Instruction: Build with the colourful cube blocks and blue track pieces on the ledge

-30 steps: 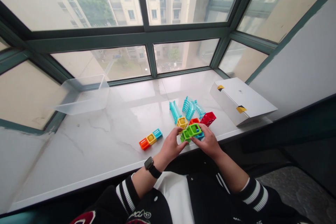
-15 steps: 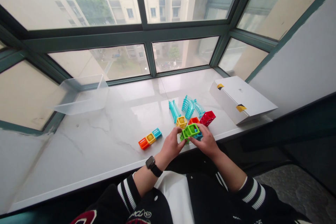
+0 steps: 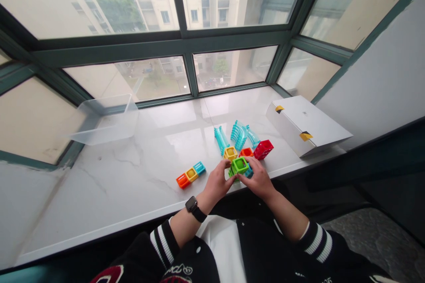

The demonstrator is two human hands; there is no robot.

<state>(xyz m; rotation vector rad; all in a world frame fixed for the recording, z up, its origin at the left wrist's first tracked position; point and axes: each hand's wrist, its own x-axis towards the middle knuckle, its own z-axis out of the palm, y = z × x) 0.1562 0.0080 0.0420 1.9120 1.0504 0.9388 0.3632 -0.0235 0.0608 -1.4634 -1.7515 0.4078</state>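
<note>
At the near edge of the surface (image 3: 139,177), the left hand (image 3: 217,181) and the right hand (image 3: 260,179) have hold of the green blocks (image 3: 239,166) from opposite sides, fingers and thumbs partly curled around them. Just beyond, towards the far edge, are a yellow block (image 3: 230,154), an orange block (image 3: 246,153), a red block (image 3: 264,149) and light-blue tracks (image 3: 239,135). A row of three blocks (image 3: 191,174) lies left of the hands, nearer the near edge than the far one.
</note>
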